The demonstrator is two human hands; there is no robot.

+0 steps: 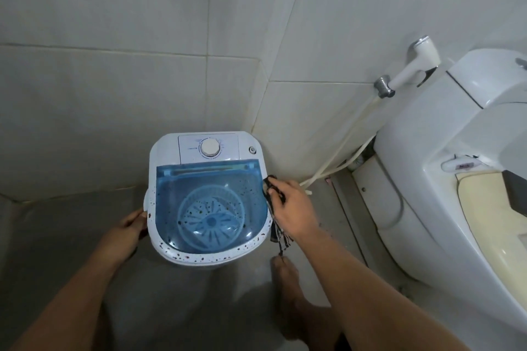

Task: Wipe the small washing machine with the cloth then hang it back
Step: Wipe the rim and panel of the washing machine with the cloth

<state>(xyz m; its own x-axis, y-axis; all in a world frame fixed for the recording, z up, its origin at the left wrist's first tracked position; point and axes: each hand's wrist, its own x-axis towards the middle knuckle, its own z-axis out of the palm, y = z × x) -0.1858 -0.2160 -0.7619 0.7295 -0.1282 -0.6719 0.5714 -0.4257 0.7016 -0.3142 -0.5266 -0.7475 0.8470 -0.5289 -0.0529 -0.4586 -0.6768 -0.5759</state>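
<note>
The small washing machine point(209, 202) stands upright on the floor in the corner where the tiled walls meet. Its body is white, with a round dial on the back panel and a clear blue lid, shut. Dark specks dot the lid and front rim. The cloth point(278, 216), dark with pale checks, hangs bunched against the machine's right edge.

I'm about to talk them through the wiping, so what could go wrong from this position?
1. The cloth is bunched in the right hand with a tail dangling beside the washing machine; wiped that way, it may smear the dark specks along the white rim rather than lift them.
2. Only the left hand steadies the small machine, at its side, so a hard push could shift it.
3. A bare foot stands close below the hanging cloth; debris could drop onto it.
</note>
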